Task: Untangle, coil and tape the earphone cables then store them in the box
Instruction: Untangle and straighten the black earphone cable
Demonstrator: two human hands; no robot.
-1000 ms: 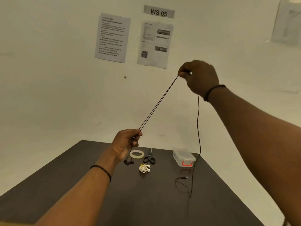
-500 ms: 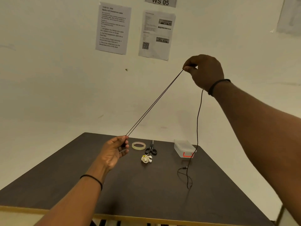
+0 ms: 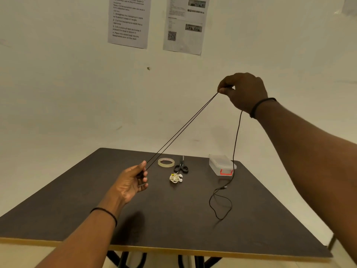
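Observation:
A black earphone cable [image 3: 181,130] is stretched taut as two strands between my hands. My right hand [image 3: 244,91] pinches it high up on the right; my left hand [image 3: 133,181] grips the earbud end low over the table. The rest of the cable hangs down from my right hand and loops on the table, its plug [image 3: 224,187] lying by the box. A tangled white earphone bundle [image 3: 175,177] lies mid-table. A clear plastic box [image 3: 222,164] with a red latch stands at the back right. A tape roll [image 3: 166,162] and black scissors [image 3: 181,167] lie at the back.
The dark table [image 3: 77,209] has a light wooden front edge. Printed sheets [image 3: 128,22] hang on the wall behind.
The view has tilted down. My left hand has come toward me and lower, its fingers looser on the cable. My right hand has dropped a little. More cable lies looped on the table.

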